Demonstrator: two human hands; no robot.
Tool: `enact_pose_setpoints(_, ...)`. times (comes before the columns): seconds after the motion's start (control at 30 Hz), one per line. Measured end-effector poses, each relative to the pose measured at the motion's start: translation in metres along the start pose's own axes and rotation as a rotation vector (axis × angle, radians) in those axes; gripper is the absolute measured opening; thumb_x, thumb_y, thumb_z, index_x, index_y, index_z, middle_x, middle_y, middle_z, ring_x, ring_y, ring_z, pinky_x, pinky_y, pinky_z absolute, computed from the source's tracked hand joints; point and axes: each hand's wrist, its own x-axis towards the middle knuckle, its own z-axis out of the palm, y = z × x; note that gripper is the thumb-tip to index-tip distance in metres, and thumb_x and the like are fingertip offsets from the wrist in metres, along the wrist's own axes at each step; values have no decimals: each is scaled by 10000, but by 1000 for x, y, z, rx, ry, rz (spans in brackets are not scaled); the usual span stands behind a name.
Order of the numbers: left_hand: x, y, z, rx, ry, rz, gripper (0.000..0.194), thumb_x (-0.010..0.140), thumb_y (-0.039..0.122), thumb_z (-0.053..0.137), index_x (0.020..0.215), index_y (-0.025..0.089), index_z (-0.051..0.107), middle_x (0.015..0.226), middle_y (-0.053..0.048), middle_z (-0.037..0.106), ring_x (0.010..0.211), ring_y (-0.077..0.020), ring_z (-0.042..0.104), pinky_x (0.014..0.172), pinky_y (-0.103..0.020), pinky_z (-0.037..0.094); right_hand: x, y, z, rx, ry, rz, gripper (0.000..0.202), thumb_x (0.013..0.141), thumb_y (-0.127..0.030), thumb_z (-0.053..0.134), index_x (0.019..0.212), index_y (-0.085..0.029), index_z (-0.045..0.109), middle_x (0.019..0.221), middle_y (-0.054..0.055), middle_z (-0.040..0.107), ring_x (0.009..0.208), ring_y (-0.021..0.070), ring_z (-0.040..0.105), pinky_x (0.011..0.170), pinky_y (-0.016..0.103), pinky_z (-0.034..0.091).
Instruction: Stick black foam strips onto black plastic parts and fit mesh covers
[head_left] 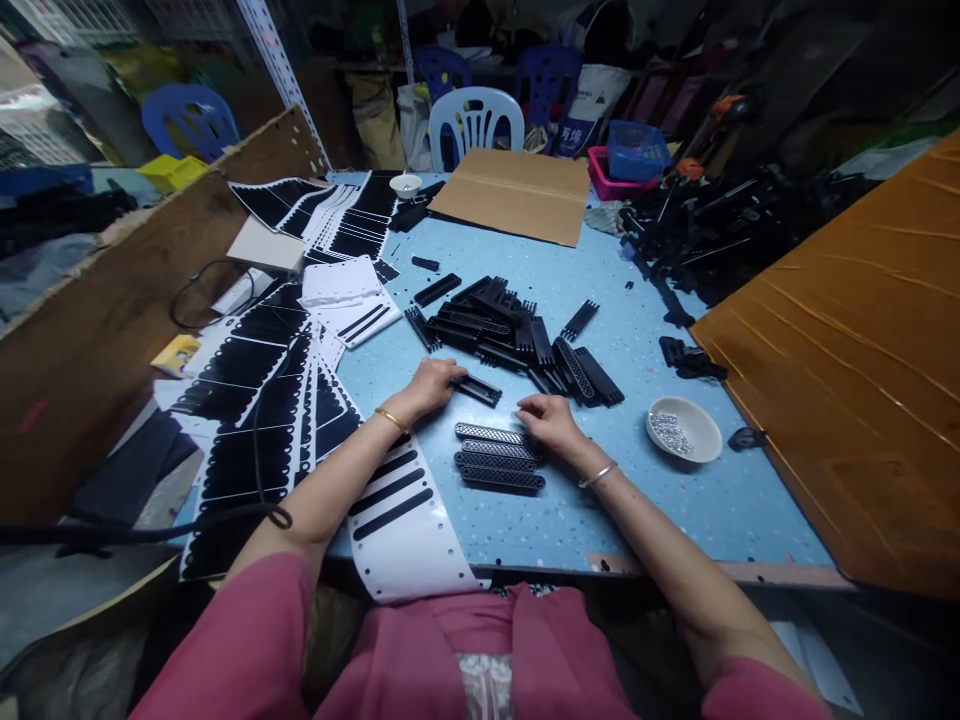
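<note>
My left hand, a gold bangle on its wrist, is closed on one end of a long black plastic piece with a hollow channel along its upper side. Just right of that piece is my right hand, its thumb and fingers drawn together; whatever they may hold is too small to make out. Beside it lies a short row of black strips with a diamond mesh pattern, set side by side. Beyond both hands is a loose heap of similar black pieces, some with pronged ends.
Sheets of black adhesive strips cover the left side, with a white sheet near the front edge. A white bowl of small shiny parts stands right. Flattened cardboard lies at the back; an orange-brown panel borders the right.
</note>
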Motion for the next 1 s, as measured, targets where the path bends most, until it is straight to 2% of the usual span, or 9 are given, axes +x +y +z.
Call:
enact_pose_setpoints(0.17,16,13,1,-141,-111,23,232,722,215,640,901,203,786,740,-32,728,678,-179,612,666,-271,411,16,-6,-3,-84,78,-51,454,691,-177,709,1146,-172,700,1113,109,714,971,242,668,890,373,525)
enact_pose_setpoints(0.27,17,21,1,-372,-298,41,249,753,264,633,920,150,778,657,-21,707,550,-136,565,575,-243,387,12,-7,-7,-139,36,-94,382,695,-126,675,1068,-188,734,1034,89,723,968,233,654,897,352,505)
enact_pose_setpoints(0.33,11,24,2,-455,-335,15,260,785,275,602,909,125,774,624,-25,693,513,-125,551,554,-237,388,4,-6,-12,-176,-21,-112,328,720,-140,653,1031,-187,748,942,76,729,882,216,658,839,328,510)
enact_pose_setpoints(0.47,-13,32,10,-273,-132,7,210,792,310,620,775,167,774,670,-51,715,658,-169,625,704,-279,462,-13,-3,-24,-202,-139,-130,277,775,-245,636,1016,-178,756,897,75,744,802,204,659,768,303,500)
enact_pose_setpoints(0.53,-29,38,19,-262,16,-30,230,822,318,594,842,180,777,816,-84,754,819,-215,672,841,-337,485,-20,-2,-26,-132,-128,-121,250,810,-300,614,967,-178,765,876,78,750,789,205,662,760,306,495)
enact_pose_setpoints(0.63,-53,50,37,-516,240,-150,368,899,341,501,1143,165,713,1142,-127,724,1076,-248,661,989,-391,477,-30,-4,-20,95,41,-56,318,886,-393,525,892,-183,763,868,75,751,817,208,670,782,315,501)
enact_pose_setpoints(0.73,-72,67,56,-767,346,-223,474,931,398,468,1322,164,597,1358,-118,610,1310,-256,525,1124,-421,392,-42,-11,-5,353,258,66,445,943,-468,404,915,-186,748,926,75,752,895,211,679,838,329,509)
enact_pose_setpoints(0.83,-85,86,69,-857,395,-249,498,950,408,446,1365,157,556,1447,-112,528,1389,-254,433,1187,-438,305,-56,-19,7,430,305,105,488,958,-489,362,924,-188,745,949,83,749,950,209,673,886,326,490)
enact_pose_setpoints(1.0,-90,104,74,-886,500,-358,476,964,404,421,1290,115,611,1369,-146,594,1304,-260,530,1153,-435,361,-70,-30,12,459,387,130,503,958,-477,349,913,-176,749,937,95,750,932,214,671,886,333,478)
